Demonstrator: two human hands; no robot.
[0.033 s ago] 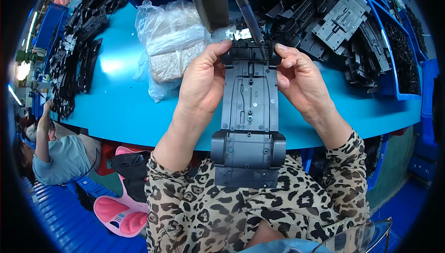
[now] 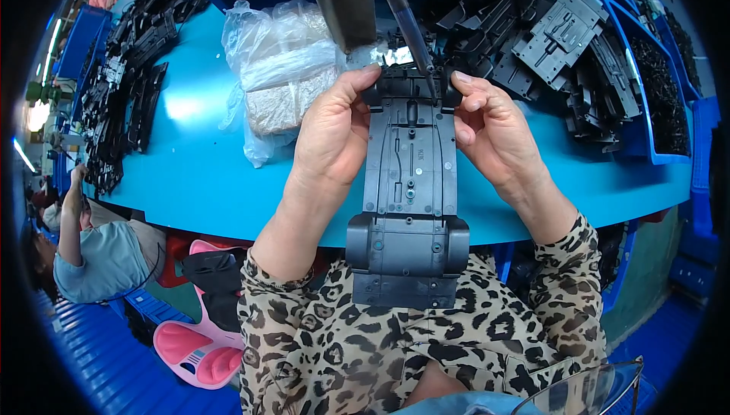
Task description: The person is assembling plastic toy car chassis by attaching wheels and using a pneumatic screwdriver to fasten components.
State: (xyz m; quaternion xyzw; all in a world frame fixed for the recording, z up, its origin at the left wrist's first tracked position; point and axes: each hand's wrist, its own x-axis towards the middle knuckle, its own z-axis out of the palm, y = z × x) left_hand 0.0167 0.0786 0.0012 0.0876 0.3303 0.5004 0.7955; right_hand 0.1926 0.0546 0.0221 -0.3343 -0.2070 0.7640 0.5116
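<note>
Both of my hands hold a long black moulded plastic part (image 2: 411,172), with ribs, small holes and rounded side lugs at each end. My left hand (image 2: 331,130) grips its far left corner, thumb on the lug there. At the far right corner, my right hand (image 2: 494,130) pinches the matching lug with thumb and curled fingers. The near end of the part hangs over my lap. From above, a slim metal rod-shaped tool (image 2: 411,27) with a yellowish top slants down to the part's far end, close to my right fingertips. Whether its tip touches cannot be told.
A plastic-wrapped package (image 2: 285,80) lies left of the part. Similar black parts (image 2: 563,35) are piled at the right beside a blue bin (image 2: 654,96), and more black parts (image 2: 129,73) at the left. A grey metal bar (image 2: 342,4) hangs overhead. Another person (image 2: 106,255) sits at the left.
</note>
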